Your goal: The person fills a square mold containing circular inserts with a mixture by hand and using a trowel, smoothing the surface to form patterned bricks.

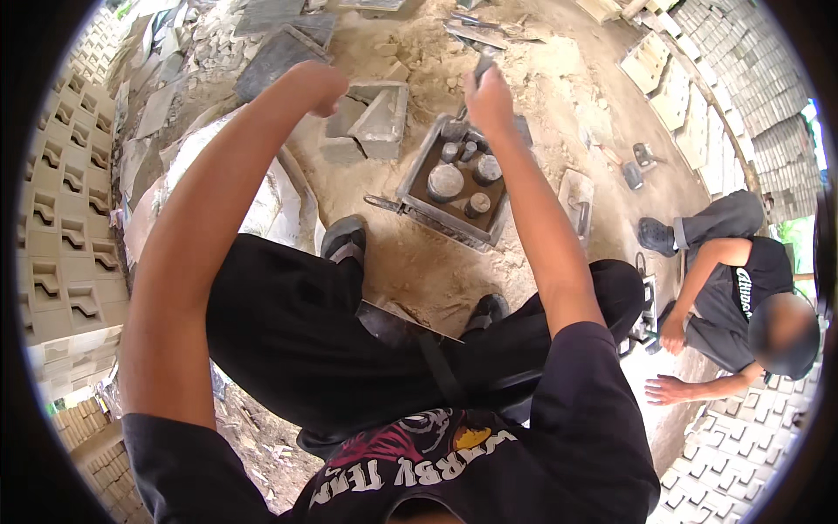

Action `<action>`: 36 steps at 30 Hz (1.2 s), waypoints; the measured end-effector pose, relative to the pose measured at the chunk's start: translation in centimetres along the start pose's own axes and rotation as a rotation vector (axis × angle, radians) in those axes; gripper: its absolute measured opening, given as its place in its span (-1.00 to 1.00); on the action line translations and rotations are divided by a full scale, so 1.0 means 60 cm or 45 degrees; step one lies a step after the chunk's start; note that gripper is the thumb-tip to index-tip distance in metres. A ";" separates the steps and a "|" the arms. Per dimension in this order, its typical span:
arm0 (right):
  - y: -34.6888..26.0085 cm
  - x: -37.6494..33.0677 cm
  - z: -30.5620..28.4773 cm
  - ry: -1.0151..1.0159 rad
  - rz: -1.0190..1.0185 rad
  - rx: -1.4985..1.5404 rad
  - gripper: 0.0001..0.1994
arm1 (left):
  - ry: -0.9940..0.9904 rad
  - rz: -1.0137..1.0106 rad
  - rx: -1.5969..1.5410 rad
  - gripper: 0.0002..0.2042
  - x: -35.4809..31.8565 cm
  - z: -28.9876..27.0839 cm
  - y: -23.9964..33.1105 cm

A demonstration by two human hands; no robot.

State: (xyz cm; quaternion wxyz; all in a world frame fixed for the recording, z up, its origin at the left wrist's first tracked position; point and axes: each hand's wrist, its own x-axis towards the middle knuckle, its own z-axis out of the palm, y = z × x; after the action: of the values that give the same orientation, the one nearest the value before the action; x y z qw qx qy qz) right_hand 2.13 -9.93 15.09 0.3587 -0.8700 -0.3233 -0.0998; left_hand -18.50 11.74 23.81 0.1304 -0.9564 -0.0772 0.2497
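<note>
My right hand (492, 103) is closed around a small dark flat-ended tool (484, 63), perhaps a trowel; its end pokes out past my fingers. That hand is above the far edge of a dark metal moulding frame (408, 166) on the ground. Inside the frame, several round grey cylinders (445, 182) of different sizes stand in brown sand (454, 208). My left hand (318, 87) is raised at the left with its fingers curled in. Whatever it holds, if anything, is hidden. Closest to it is a pale rectangular block (384, 148) with a broken slab on top.
Dark slabs (278, 63) and loose tools (476, 33) lie at the far side on sandy ground. A narrow metal tray (574, 205) lies right of the frame. Another person (729, 279) crouches at the right. Stacked pale blocks (74, 218) line the left.
</note>
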 end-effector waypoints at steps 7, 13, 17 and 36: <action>0.020 0.000 -0.013 0.101 -0.230 0.115 -0.63 | 0.005 0.063 -0.028 -0.74 0.025 -0.014 0.020; 0.040 -0.005 -0.019 0.055 0.050 0.290 -0.66 | 0.025 0.105 0.006 -0.75 0.035 -0.029 0.041; 0.051 -0.003 -0.024 0.151 0.113 0.136 -0.61 | 0.013 0.107 0.024 -0.75 0.047 -0.045 0.058; 0.104 -0.005 -0.041 -0.005 0.184 0.806 -0.64 | 0.141 0.227 -0.348 -0.59 0.217 -0.037 0.219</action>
State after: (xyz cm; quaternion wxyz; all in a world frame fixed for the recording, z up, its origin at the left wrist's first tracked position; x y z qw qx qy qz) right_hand 6.00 -15.10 13.23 0.6169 -0.7362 -0.2764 0.0331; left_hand -5.08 1.52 15.93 -0.0195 -0.9805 -0.0180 0.1945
